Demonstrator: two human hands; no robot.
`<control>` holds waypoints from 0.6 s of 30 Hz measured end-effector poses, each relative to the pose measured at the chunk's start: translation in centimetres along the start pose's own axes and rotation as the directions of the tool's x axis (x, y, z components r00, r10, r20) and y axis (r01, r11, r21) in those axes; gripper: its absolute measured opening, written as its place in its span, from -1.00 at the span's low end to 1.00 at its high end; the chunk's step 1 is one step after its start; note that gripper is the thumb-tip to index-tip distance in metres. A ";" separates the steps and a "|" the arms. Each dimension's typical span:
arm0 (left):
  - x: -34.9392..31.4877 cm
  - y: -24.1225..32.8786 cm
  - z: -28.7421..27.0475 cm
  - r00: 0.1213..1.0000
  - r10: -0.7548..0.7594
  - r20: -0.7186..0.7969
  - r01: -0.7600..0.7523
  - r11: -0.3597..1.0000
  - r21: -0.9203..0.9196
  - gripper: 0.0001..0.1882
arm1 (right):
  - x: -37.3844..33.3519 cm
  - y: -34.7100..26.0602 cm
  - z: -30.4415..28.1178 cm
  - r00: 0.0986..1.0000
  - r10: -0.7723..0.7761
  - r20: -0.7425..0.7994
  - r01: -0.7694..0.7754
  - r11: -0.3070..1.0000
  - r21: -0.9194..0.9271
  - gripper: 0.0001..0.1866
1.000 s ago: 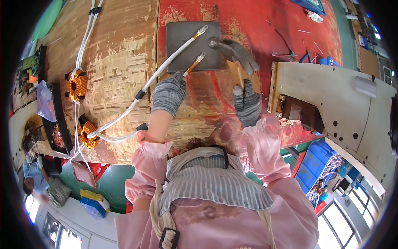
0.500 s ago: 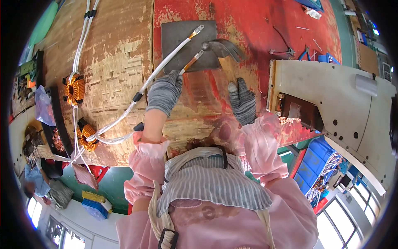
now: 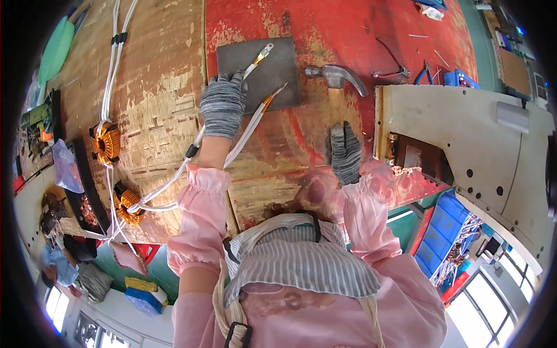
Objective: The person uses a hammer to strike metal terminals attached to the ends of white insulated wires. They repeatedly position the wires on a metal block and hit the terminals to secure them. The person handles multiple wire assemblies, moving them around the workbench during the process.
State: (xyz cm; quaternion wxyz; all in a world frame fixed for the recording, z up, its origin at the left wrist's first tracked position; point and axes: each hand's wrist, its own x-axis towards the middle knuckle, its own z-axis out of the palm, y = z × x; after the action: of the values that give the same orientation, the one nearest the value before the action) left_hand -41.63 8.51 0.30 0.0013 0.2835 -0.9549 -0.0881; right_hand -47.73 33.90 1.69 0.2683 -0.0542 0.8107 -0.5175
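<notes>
My left hand [image 3: 223, 107], in a grey knitted glove, is closed around a white cable whose metal lug end [image 3: 265, 52] sticks out beyond the fingers over a dark square plate [image 3: 286, 58]. A second white cable [image 3: 249, 134] runs beside it, its copper-coloured end [image 3: 268, 102] lying over the plate's lower part, apart from my fingers. My right hand [image 3: 344, 153], gloved alike, is wrapped round the wooden handle of a claw hammer [image 3: 335, 104]. The hammer's head is to the right of the plate, off the cable ends.
Two copper-wound ring coils [image 3: 107, 144] with white leads are on the bench's left. Pliers [image 3: 400, 73] and blue-handled cutters [image 3: 425, 73] lie at the far right. A large pale machine housing [image 3: 464, 133] borders the right side. A blue crate [image 3: 441, 232] with wires stands below it.
My left hand has moved forward from the nearer cable end to the farther cable. The hammer head has shifted right, away from the plate. The nearer cable's end now lies free of my hand.
</notes>
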 end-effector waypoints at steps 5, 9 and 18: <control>-2.0 0.3 0.2 0.996 -0.061 -0.064 0.050 0.985 -0.163 -0.73 | -0.1 0.6 0.2 0.994 0.093 0.052 -0.092 0.995 -0.026 -0.49; -4.0 0.3 0.0 0.921 -0.153 0.357 0.385 0.482 -0.787 -0.74 | 0.9 2.8 0.5 0.983 -0.180 0.027 0.179 0.934 -0.310 -0.47; -4.9 -2.4 1.1 0.595 0.105 0.797 0.754 -0.417 -0.508 -0.80 | 2.6 -0.1 1.7 0.836 -0.482 0.263 0.541 0.635 -0.551 -0.57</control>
State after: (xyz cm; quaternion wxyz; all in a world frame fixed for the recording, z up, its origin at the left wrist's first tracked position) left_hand -36.27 9.37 -0.97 -0.0819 0.4409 -0.2738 -0.8508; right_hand -49.11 31.51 0.19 0.1155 -0.3878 0.8700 -0.2817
